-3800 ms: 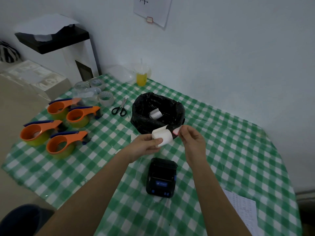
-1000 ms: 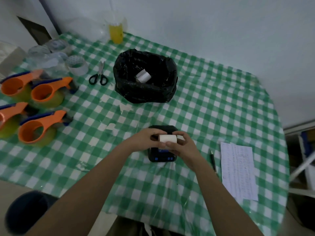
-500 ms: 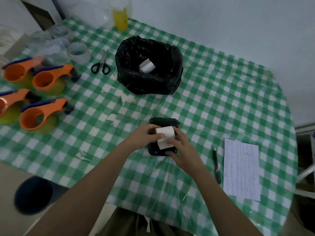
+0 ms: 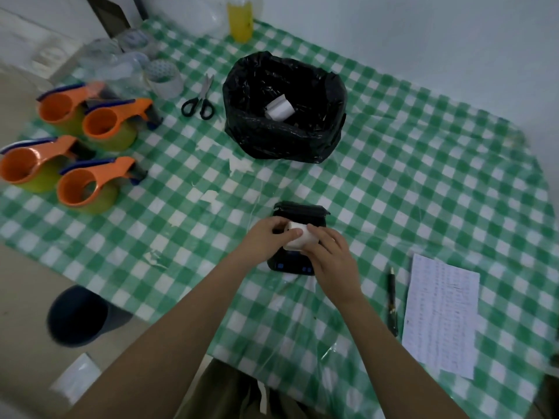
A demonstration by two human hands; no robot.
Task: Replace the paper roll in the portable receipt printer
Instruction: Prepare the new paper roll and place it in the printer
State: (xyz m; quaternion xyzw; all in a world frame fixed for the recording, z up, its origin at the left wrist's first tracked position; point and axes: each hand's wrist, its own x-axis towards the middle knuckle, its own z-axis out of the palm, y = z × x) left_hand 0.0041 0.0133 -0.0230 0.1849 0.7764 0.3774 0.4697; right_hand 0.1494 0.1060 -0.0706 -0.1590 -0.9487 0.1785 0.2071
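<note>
The black portable receipt printer (image 4: 292, 263) lies on the green checked tablecloth, its lid (image 4: 301, 209) raised at the far end. A white paper roll (image 4: 297, 241) sits right over the printer's open bay, held from both sides. My left hand (image 4: 266, 237) grips the roll's left end with thumb and fingers. My right hand (image 4: 329, 252) covers its right side and most of the printer's body. Whether the roll rests inside the bay is hidden by my fingers. Another white paper roll (image 4: 279, 107) lies inside the black bag-lined bin (image 4: 332, 95).
Several orange tape dispensers (image 4: 90, 179) stand at the left, with tape rolls (image 4: 165, 75) and black-handled scissors (image 4: 198, 102) behind them. A pen (image 4: 392, 300) and a printed sheet (image 4: 440, 316) lie to the right. A yellow bottle (image 4: 240, 18) stands by the wall. A dark bin (image 4: 77, 316) is on the floor.
Both hands brought the white roll from in front of the black bin down to the printer. In the last half second the roll sank lower into the open bay, my right hand closing over it.
</note>
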